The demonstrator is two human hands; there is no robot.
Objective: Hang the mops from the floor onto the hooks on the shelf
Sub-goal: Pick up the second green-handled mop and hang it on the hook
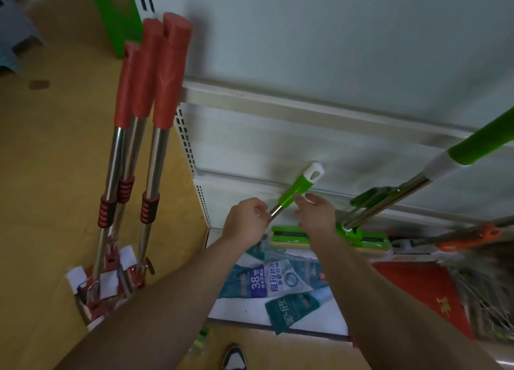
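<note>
Seen from the head camera, the left hand [244,222] pinches the bare metal shaft of a green mop [297,191] just below its green grip. The right hand [317,216] curls thumb and fingers onto that grip from the right, and the mop's white loop end points up toward the white back panel of the shelf [306,105]. At the left, three red-handled mops [164,91] stand upright beside the shelf's end with their heads on the floor [55,175]; at the right, a second green mop [445,161] leans against the shelf, and printed packets [267,280] lie on its bottom board.
</note>
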